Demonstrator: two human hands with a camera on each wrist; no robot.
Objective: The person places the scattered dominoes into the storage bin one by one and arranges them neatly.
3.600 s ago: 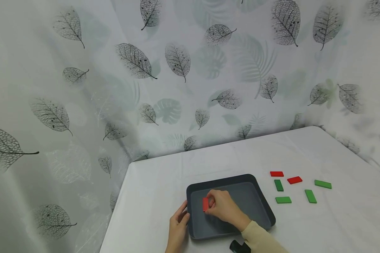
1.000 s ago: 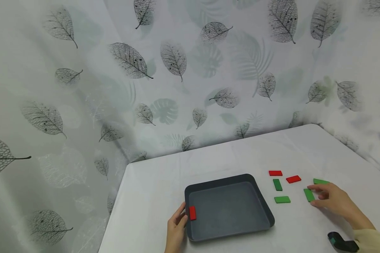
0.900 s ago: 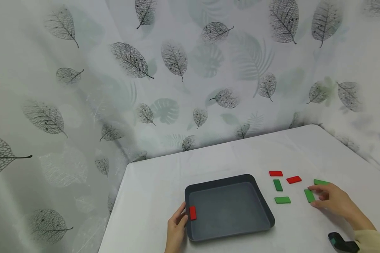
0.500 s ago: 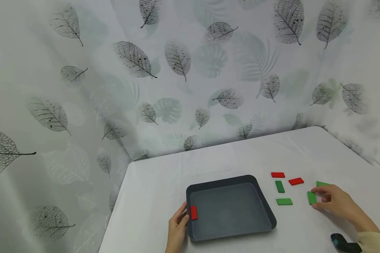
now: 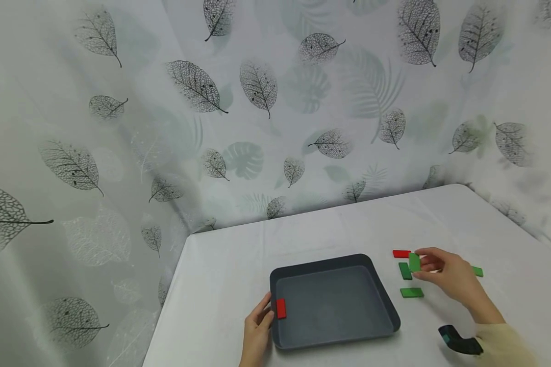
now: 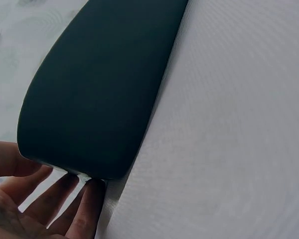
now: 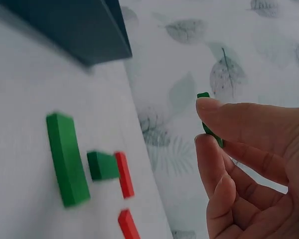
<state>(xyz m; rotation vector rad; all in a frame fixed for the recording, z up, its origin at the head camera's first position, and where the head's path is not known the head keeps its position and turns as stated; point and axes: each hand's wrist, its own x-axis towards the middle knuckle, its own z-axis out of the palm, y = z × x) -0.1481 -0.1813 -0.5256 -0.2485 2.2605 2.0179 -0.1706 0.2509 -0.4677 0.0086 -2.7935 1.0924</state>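
My right hand (image 5: 450, 275) holds a light green rectangular block (image 5: 414, 262) pinched between thumb and fingers, raised above the table. The right wrist view shows only narrow bits of that green block (image 7: 213, 134) between the fingertips. My left hand (image 5: 256, 331) rests against the outer left wall of a dark grey tray (image 5: 335, 339), its fingers touching the side. In the left wrist view, the fingertips of the left hand (image 6: 50, 204) meet the tray wall (image 6: 99, 99). A red block (image 5: 281, 308) lies inside the tray along its left wall.
Right of the tray lie a dark green block (image 5: 405, 271), a light green block (image 5: 411, 292) and a red block (image 5: 401, 253). Another green block (image 5: 477, 271) shows behind my right hand. A second red block (image 7: 128, 225) appears in the right wrist view. Leaf-patterned curtains (image 5: 257, 102) surround the white table (image 5: 229, 265).
The red block went from my right hand to the tray's left side. My right hand then took the green block from the table's right, lifted it and moved left. The left hand stayed at the tray.
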